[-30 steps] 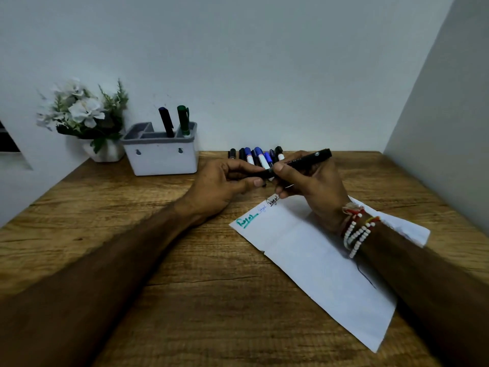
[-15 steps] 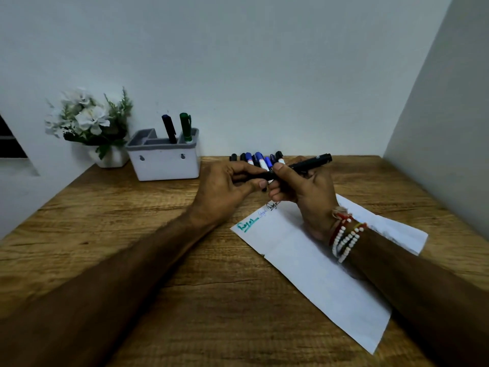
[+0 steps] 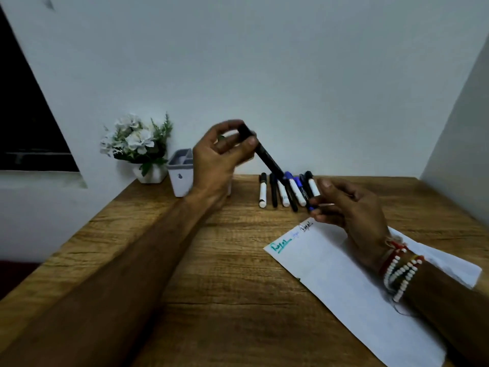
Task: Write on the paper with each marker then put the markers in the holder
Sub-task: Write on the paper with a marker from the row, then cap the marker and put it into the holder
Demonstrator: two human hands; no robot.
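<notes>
Black, teal and faint blue words are seen along the far edge of the paper (image 3: 344,274), so three markers are judged to have been written with; the black marker (image 3: 266,156) is gripped near its upper end by the left hand (image 3: 225,154), thumb and fingers curled round it, and is held in the air, slanted down to the right, just beside the holder (image 3: 181,173) but not yet in it; what the holder contains is hidden behind that hand. A row of markers (image 3: 287,193) lies on the wooden table (image 3: 211,287) against the back wall, between the holder and the right hand (image 3: 349,205); none of these is judged to have been used or stowed, so the larger part of the task is left. The right hand, bracelets (image 3: 399,274) at its wrist, is curled at the near end of a blue marker (image 3: 308,205) in that row; whether the marker is actually pinched or only touched cannot be told. A flower pot (image 3: 137,147) stands beyond the holder.
</notes>
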